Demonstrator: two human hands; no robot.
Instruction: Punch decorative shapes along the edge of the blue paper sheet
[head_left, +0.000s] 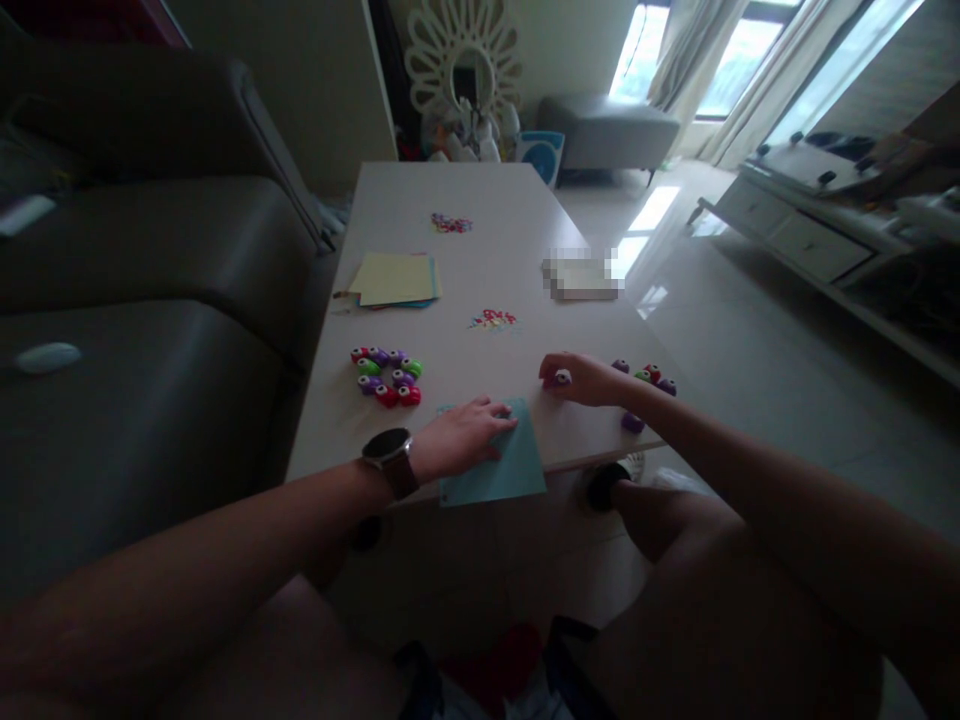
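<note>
My left hand (466, 438), with a watch (390, 458) on its wrist, lies spread on a light blue sheet of paper (499, 482) at the table's near edge. Part of the sheet is covered by the hand. To the right of the paper, my right hand (581, 378) has its fingers closed round a small purple craft punch (556, 379) with a white round top, partly hidden by the fingers. Several more punches in purple, green and red (643, 376) stand beside my right wrist. Another purple punch (632, 423) sits near the table edge, close to my forearm.
A ring of several coloured punches (387, 376) stands on the left of the table (495, 190). Small heaps of coloured bits (493, 320) lie at the middle and far end. A stack of coloured paper (396, 278) is at left; a blurred-out item (583, 279) at right. A sofa (150, 400) flanks the table.
</note>
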